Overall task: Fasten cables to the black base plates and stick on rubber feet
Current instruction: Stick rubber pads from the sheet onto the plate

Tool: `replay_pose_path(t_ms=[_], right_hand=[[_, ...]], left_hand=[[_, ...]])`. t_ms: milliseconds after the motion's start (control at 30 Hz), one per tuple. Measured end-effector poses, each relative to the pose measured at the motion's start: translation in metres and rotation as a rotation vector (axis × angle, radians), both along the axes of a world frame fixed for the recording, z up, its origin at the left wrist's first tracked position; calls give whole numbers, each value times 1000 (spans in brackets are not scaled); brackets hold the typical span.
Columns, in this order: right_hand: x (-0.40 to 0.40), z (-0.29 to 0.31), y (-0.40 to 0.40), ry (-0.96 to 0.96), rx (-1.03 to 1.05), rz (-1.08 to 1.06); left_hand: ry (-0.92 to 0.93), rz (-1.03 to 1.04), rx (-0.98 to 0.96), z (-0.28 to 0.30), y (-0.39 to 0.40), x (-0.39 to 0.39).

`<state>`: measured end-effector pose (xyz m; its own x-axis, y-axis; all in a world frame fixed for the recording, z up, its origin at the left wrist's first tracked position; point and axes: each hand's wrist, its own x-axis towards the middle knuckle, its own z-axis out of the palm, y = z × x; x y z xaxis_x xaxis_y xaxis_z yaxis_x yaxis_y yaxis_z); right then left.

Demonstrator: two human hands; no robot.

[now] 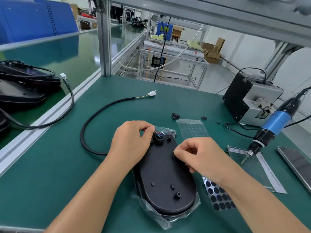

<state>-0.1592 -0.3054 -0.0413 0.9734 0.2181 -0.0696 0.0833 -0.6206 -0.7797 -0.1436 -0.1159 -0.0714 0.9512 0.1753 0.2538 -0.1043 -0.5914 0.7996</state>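
A: Where was the plate at that point?

B: Flat on the green bench, part out of its clear bag, right in front of the person. The cable looped off to the left and ended in a white plug farther back.

A: And the hands?

B: The left hand was curled at the plate's far end, fingertips pinching the coloured wires beside the round boss. The right hand was curled too, thumb and forefinger pressed together on the plate's right edge. Something small seemed to be under them, but I couldn't tell what.

A: A rubber foot, maybe?

B: Possibly. The sheet of feet lay just beside the plate, under the right wrist, and the screwdriver hung untouched to the right.

A: What could have gone wrong from there?

B: In my judgement, the wires. Pulled hard by that pinch, they could have strained where they enter the boss. The bag was bunched under the plate's far end too, so the plate might have slid under a sideways push.

A: And the wrist?

B: Resting that close, it could have dragged the sheet or lifted feet off it.
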Motion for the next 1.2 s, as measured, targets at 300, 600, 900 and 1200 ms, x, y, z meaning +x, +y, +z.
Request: replay_pose_path(t_ms=[300,600,900,1200], right_hand=[[-5,-4,2,-159,-106,-7],[-11,-8,4,-226,-115,-47],[0,-3,5,-90,-111,-39],[0,3,3,-44,-21,36]], left_hand=[[-12,0,-14,1,-1,-2],[-4,20,-12,-5,-1,-2],[16,28,-18,-4,-3,-6],[35,24,-17,-5,-2,-7]])
